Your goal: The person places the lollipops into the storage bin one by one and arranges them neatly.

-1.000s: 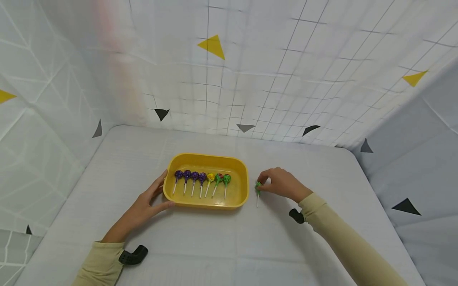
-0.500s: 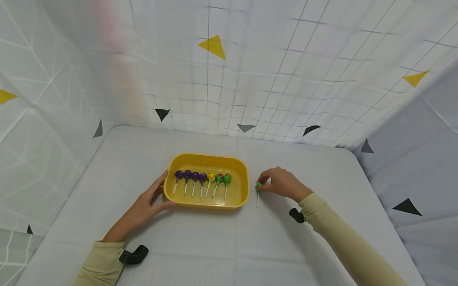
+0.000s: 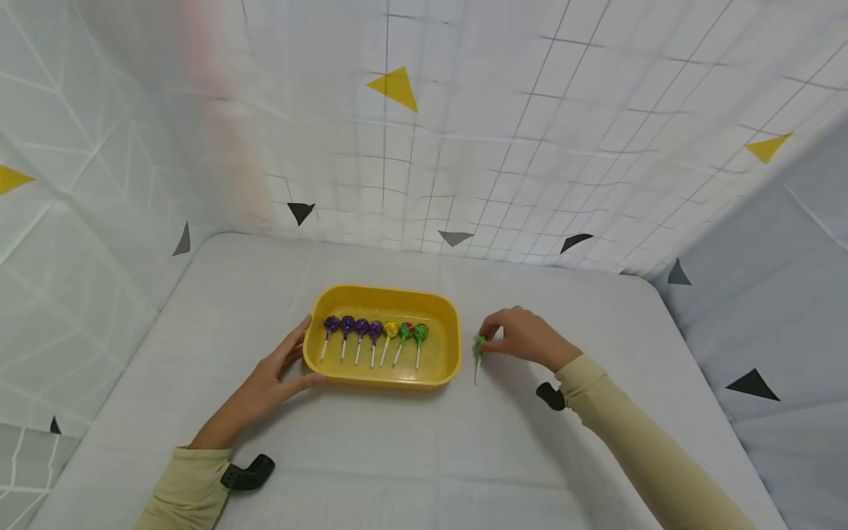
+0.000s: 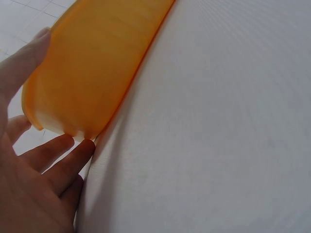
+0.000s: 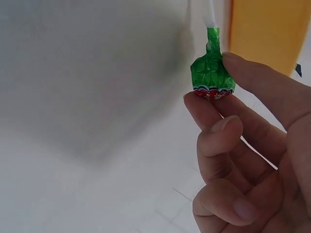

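Note:
A green-wrapped lollipop [image 3: 480,352] is right of the yellow tray [image 3: 397,382], with its white stick toward the near side. My right hand [image 3: 528,338] pinches it by its wrapped head; in the right wrist view, the thumb and fingertips hold the green and red wrapper [image 5: 212,73]. At the tray's left end, my left hand [image 3: 268,381] rests against the wall, fingers spread and thumb at the near corner. The left wrist view shows fingertips touching the orange-looking tray wall [image 4: 97,63]. Inside the tray lies a row of lollipops: several purple [image 3: 361,327], one yellow [image 3: 391,329], two green [image 3: 420,333].
A white cloth covers the table [image 3: 371,456]. Patterned sheets hang behind [image 3: 490,177] and at both sides. Each wrist bears a black camera mount, the left one [image 3: 248,472] near the table's front, the right one [image 3: 550,396] under the sleeve.
My right hand has shifted very slightly up and to the right, and the pinched lollipop's head leans with it. The left hand and the tray stay in place.

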A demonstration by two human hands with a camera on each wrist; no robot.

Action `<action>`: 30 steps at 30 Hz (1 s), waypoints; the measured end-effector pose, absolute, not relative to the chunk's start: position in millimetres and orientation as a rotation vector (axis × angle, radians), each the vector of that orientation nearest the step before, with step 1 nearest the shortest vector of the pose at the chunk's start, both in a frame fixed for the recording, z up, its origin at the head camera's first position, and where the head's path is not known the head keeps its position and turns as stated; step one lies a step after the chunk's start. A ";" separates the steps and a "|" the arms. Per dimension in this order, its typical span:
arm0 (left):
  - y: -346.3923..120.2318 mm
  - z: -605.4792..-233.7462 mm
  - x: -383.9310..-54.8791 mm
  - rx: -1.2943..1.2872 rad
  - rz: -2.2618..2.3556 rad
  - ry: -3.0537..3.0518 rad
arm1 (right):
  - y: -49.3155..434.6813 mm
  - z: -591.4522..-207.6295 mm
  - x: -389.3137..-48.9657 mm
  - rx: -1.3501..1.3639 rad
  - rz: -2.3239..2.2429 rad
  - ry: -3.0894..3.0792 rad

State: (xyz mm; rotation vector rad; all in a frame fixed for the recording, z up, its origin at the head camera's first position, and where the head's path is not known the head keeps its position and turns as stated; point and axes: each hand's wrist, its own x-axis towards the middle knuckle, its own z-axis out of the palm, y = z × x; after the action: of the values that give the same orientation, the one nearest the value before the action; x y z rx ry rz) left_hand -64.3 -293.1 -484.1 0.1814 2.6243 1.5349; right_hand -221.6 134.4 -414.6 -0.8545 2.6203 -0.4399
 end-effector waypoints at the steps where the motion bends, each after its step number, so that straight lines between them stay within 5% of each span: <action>1: -292.9 -483.9 -64.2 0.180 1.535 2.623 | 134.8 -413.3 -222.3 -0.857 -0.441 2.625; 30: -292.1 -484.0 -64.3 0.181 1.525 2.634 | 113.5 -344.5 -235.6 -0.895 -0.491 2.587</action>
State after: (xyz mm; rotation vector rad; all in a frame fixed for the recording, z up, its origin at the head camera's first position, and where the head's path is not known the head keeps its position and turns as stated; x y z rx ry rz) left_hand -64.3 -292.1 -484.0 0.1814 2.6340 1.5254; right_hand -235.6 113.5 -344.5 -0.8953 2.5868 -0.4914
